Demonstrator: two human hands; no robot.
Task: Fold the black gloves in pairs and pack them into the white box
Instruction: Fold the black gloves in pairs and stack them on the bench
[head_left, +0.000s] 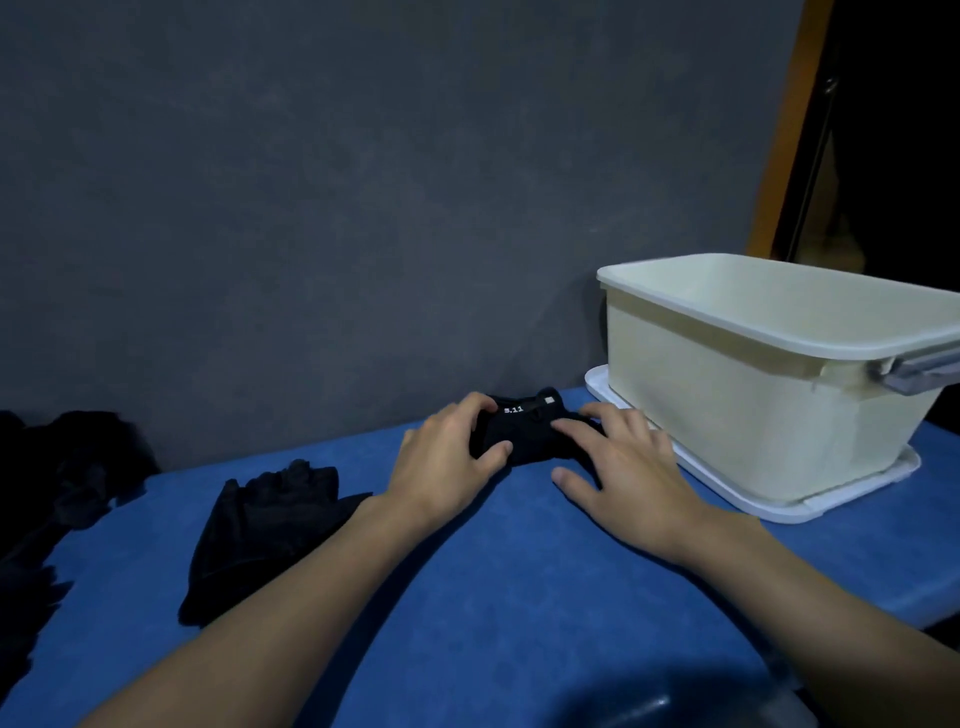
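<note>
The left hand (447, 457) grips a folded glove bundle (524, 431) at the far middle of the table (519, 597), thumb and fingers curled round it. The right hand (623, 467) lies on it with flat, spread fingers. The box (727, 389) stands just right on its lid (841, 493); a loose glove (265, 525) lies left.

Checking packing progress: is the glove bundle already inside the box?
No, the bundle lies on the table beside the box, the left hand gripping it, the right hand pressing it.
</note>
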